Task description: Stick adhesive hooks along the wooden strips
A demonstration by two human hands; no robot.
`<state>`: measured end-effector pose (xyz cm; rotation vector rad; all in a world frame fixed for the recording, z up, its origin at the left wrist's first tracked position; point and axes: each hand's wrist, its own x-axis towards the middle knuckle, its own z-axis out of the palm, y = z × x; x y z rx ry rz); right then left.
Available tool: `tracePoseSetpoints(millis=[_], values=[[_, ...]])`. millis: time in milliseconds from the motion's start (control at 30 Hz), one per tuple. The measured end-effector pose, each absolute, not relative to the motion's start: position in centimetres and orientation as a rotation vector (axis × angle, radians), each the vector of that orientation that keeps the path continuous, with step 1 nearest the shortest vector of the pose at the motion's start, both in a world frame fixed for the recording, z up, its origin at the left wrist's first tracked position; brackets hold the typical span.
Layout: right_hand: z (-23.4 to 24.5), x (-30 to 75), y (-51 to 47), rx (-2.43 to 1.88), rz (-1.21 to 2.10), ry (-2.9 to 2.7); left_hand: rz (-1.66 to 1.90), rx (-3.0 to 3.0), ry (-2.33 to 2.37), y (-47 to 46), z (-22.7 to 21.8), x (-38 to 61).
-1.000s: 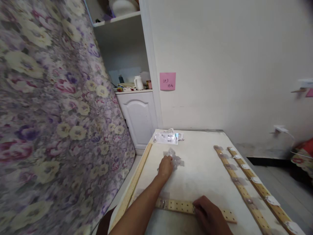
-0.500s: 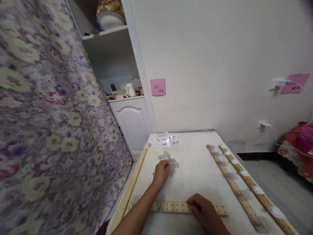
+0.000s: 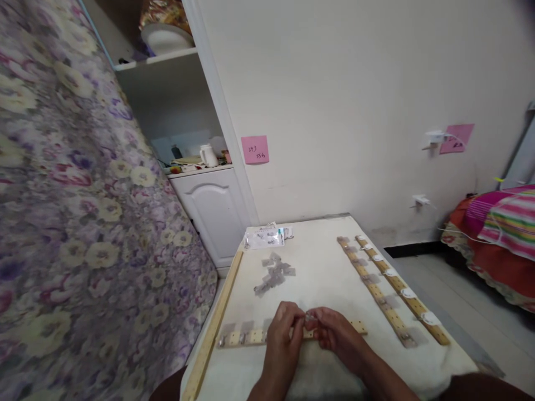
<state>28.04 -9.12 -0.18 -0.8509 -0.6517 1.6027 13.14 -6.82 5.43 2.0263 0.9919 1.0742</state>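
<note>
My left hand (image 3: 284, 334) and my right hand (image 3: 334, 333) meet over a short perforated wooden strip (image 3: 251, 337) lying near the front of the white table (image 3: 326, 267). Both pinch a small clear hook piece (image 3: 309, 317) between their fingertips, just above the strip. A loose pile of clear hook pieces (image 3: 273, 273) lies farther back on the table. Behind it sits a plastic packet (image 3: 264, 238) at the table's far edge.
Two long wooden strips (image 3: 387, 289) with hooks and white pads lie diagonally on the right. A plain wooden slat (image 3: 213, 328) runs along the left edge. A floral mattress (image 3: 75, 223) leans at the left, a white cupboard (image 3: 209, 206) stands behind, and striped bedding (image 3: 497, 234) lies at the right.
My left hand has left the pile of clear pieces and come back to join my right hand above the short strip, with a small piece between them. The view has swung right.
</note>
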Motion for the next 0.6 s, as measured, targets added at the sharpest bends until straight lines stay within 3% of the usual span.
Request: tracePoseSetpoints(millis=[233, 600], values=[[-1.0, 28.2, -8.9, -0.841, 1.537, -0.714, 1.093, 1.933, 1.022, -8.9, 3.1, 12.7], [-2.7, 28.4, -8.0, -1.079, 1.250, -0.942, 0.915, 0.849, 0.982, -9.5, -1.1, 14.1]])
